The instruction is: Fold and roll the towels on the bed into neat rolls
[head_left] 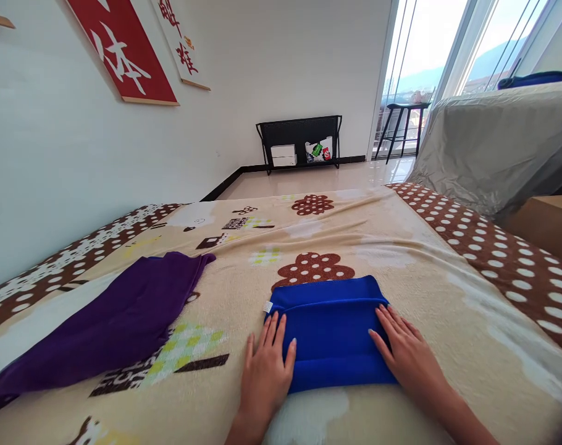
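A white wall (pixel 281 55) and a glossy pale floor (pixel 355 176) lie beyond a wide blanket (pixel 230 287) that fills my lower view. At upper left, the red scroll (pixel 128 55) carries white brush writing; I can read 体, with another character above it cut off. Beside it, the white scroll (pixel 181 37) has red characters, the lower one looking like 难. On the black rack (pixel 285 130) near the wall, the packet (pixel 318 150) shows green and red patches, its lettering too small for me to read.

The blanket looks plush and wrinkled, cream with brown dotted flowers and polka-dot borders. A smooth blue cloth (pixel 336 337) lies on it right of lower center, folded into a rough rectangle with soft creases across it. The small white tag (pixel 267 306) at its left edge is illegible from here. My left hand (pixel 267 371) rests palm down at the cloth's left edge, fingers slightly spread; my right hand (pixel 411 352) lies flat on the right edge, thumb apart from the fingers. Neither pinches the fabric.

At left, the purple cloth (pixel 114 315) lies loosely, well apart from the blue one, its lower tip reaching the frame's edge. Both forearms are cut off below.
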`<action>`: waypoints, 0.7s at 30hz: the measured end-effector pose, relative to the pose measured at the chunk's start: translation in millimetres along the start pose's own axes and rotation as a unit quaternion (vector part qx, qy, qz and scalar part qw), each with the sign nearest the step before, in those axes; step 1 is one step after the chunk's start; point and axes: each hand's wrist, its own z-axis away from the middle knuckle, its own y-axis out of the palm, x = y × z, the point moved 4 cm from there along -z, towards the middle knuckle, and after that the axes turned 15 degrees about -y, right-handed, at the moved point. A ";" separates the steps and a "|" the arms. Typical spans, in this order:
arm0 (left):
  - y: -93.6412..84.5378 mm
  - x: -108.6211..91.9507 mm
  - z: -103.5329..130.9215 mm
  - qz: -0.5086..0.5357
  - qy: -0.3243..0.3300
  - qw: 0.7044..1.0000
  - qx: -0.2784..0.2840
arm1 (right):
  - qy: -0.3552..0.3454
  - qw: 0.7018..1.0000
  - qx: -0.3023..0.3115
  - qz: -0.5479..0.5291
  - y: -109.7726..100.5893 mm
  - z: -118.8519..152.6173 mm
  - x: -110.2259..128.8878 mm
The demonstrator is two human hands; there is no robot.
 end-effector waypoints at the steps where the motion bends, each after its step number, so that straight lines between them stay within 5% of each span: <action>1: -0.7 8.8 1.5 -0.008 0.000 1.000 -0.013 | 0.006 1.000 -0.011 0.010 -0.2 5.0 -6.4; 6: -20.7 29.6 27.7 -0.022 0.105 0.984 -0.140 | -0.074 0.992 -0.100 0.038 -18.7 34.4 -7.5; 12: -36.9 56.2 65.2 -0.006 0.236 0.964 -0.118 | -0.155 0.981 -0.114 0.032 -29.9 92.8 -17.8; 16: -38.5 54.8 60.9 0.005 0.207 0.973 -0.101 | -0.155 0.985 -0.078 0.024 -29.1 90.9 -20.7; 21: -40.2 38.3 41.5 0.055 0.151 0.980 -0.114 | -0.101 0.988 -0.118 -0.009 -36.7 53.3 -13.9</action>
